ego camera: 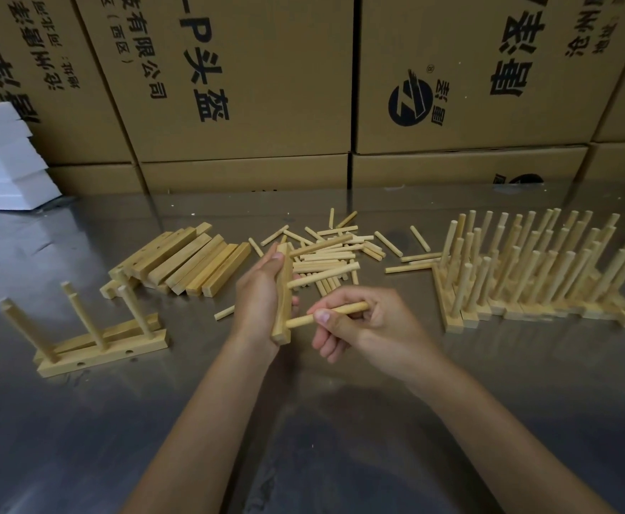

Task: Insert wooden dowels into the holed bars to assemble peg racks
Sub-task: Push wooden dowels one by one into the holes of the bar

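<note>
Your two forearms reach in from the near edge over the steel table [81,421], and your hands meet just above its middle. Your left hand [263,294] wraps around a holed bar [283,291], holding it upright on end with the thumb pressed along its upper part; two dowels already stick out of it to the right. Your right hand [363,320] pinches a third dowel [326,314] between thumb and fingers, its left tip touching the lowest hole of the bar. Just beyond your hands lies a loose pile of dowels [337,250], scattered flat on the table. To the far left of that sits a stack of bare bars [188,261], lying side by side. Nearer you on the left stand two peg racks [99,346] with three dowels leaning up from them. On the right, a dense cluster of finished racks [540,268] stands in rows, pegs pointing up. Cardboard boxes [251,87] with printed lettering wall off the far side, and white foam blocks [3,161] sit stacked at the far left.
</note>
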`<state>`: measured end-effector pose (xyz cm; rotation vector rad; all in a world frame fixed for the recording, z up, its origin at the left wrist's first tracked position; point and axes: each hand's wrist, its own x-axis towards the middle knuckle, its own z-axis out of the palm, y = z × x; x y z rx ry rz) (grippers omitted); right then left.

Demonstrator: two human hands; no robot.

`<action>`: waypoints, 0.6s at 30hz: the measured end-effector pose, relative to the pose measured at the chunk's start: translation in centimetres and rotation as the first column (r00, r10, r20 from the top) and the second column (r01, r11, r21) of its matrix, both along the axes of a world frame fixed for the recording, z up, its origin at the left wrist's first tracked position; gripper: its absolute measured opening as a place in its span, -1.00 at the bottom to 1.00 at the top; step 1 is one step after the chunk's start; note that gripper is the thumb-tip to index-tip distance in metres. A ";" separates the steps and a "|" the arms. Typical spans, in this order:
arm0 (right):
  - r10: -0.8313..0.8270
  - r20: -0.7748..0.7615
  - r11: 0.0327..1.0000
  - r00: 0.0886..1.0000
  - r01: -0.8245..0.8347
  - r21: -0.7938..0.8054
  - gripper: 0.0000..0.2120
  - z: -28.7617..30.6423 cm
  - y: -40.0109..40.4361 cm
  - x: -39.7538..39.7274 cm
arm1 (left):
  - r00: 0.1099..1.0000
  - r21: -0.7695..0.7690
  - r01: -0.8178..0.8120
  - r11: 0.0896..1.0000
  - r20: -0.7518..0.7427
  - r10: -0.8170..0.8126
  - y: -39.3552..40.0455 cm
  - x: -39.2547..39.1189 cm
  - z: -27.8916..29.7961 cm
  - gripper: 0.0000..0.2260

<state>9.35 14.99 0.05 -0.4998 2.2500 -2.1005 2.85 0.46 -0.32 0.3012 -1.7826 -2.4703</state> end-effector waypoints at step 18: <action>-0.275 -0.123 0.896 0.954 0.300 0.327 -0.66 -2.5 -1.7 -0.4 | 1.000 0.063 0.018 0.998 -0.021 -0.017 1.0 -0.3 -1.0 -0.75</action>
